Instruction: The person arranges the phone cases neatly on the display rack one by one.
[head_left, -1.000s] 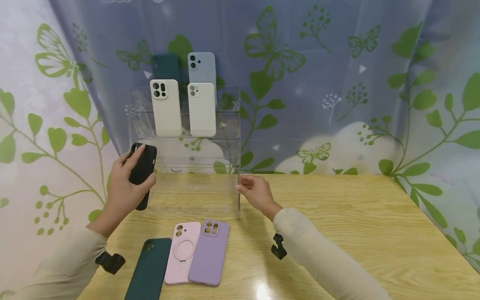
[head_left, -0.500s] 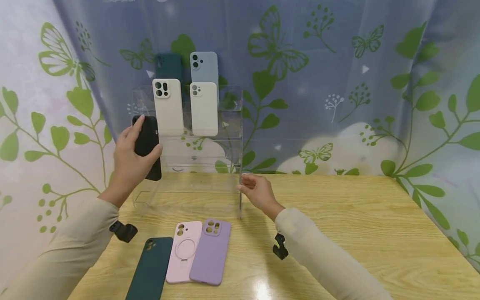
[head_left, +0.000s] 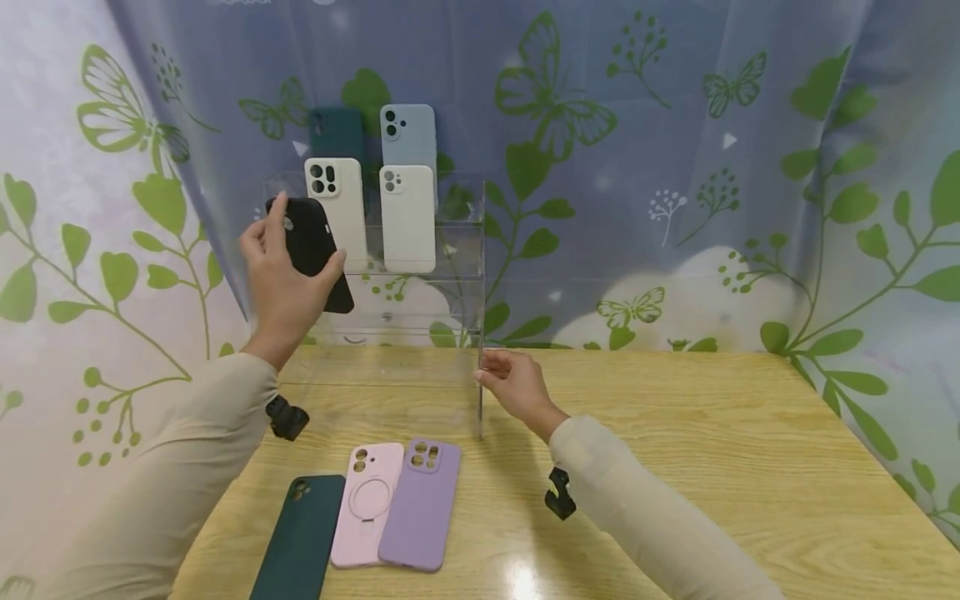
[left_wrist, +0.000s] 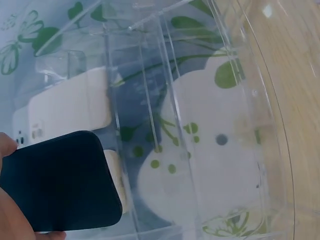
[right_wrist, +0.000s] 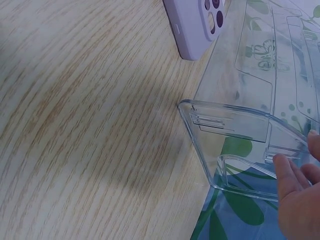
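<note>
My left hand point(head_left: 288, 283) grips a black phone case point(head_left: 318, 250) by its sides, thumb on the right edge and fingers along the left. Tilted, the case overlaps the lower left of a cream phone case point(head_left: 347, 221) in the head view. In the left wrist view the black case point(left_wrist: 60, 185) hides part of that cream one. Both are in front of a clear stepped display stand point(head_left: 420, 300). At the stand's right side panel, my right hand point(head_left: 517, 385) pinches the edge between thumb and fingers; the right wrist view shows the fingertips point(right_wrist: 282, 165) against the clear plastic.
A white case point(head_left: 408, 221) stands beside the cream one; behind them are a dark green case point(head_left: 337, 132) and a light blue case point(head_left: 408, 133). On the wooden table point(head_left: 675, 467) lie dark green point(head_left: 300, 542), pink point(head_left: 360, 537) and purple point(head_left: 420, 517) cases, the purple overlapping the pink.
My left hand has raised the black case from low at the stand's left side, up and to the right, and the case now leans. My right hand has stayed at the side panel.
</note>
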